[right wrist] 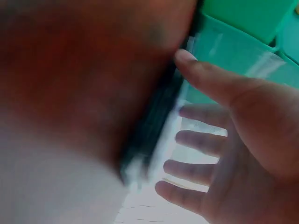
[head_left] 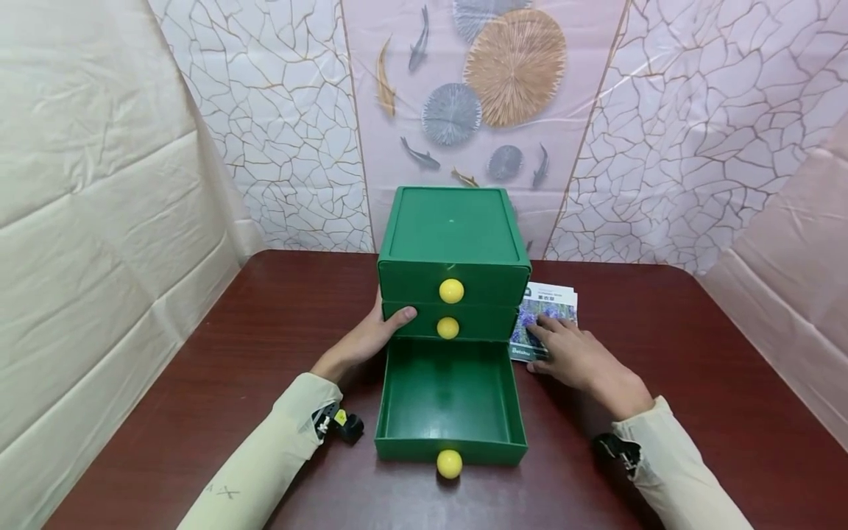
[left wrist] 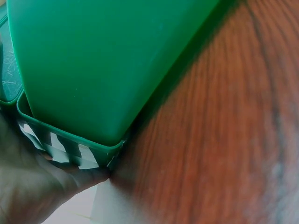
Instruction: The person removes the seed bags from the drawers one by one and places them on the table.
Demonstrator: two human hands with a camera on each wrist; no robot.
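A green drawer cabinet (head_left: 456, 224) with round yellow knobs stands on the table. Its bottom drawer (head_left: 450, 450) is pulled out with a bare floor, while the two upper ones are closed. My left hand (head_left: 371, 335) rests against the cabinet's left side, its thumb lying across the front of the middle drawer (head_left: 416, 321). To the right lies a small stack of printed booklets or packets (head_left: 556, 298) with a purple-flower cover. My right hand (head_left: 576, 357) is over that stack; in the right wrist view its fingers are straight and spread near the stack's edge (right wrist: 156, 116).
The dark red-brown wooden table (head_left: 291, 309) extends on both sides of the cabinet. Behind it hangs a patterned cloth (head_left: 298, 147), and pale cloth (head_left: 99, 184) lines the left side. A black wrist camera (head_left: 349, 427) is beside the pulled-out drawer.
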